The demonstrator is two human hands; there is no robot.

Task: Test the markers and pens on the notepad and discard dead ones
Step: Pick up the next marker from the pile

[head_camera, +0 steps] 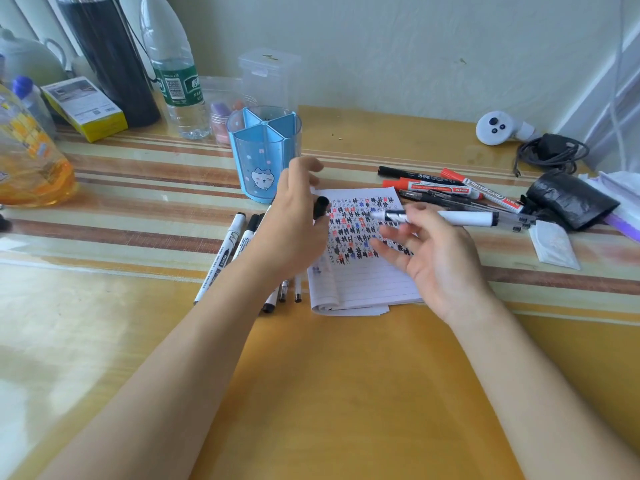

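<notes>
A white marker (460, 218) is pinched, uncapped, by the right hand (440, 265) above the notepad (367, 282) at the middle of the bench (346, 393); its black cap (320, 207) is gripped by the left hand (291, 230). Testing is judged under way: the tip must next be lowered onto unmarked lines.

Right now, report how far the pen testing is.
Done: black, red and blue test marks cover the notepad; several markers lie left of it. In hand: right hand holds an uncapped white marker, left hand a black cap. Probably left: the marker pile at right.
</notes>
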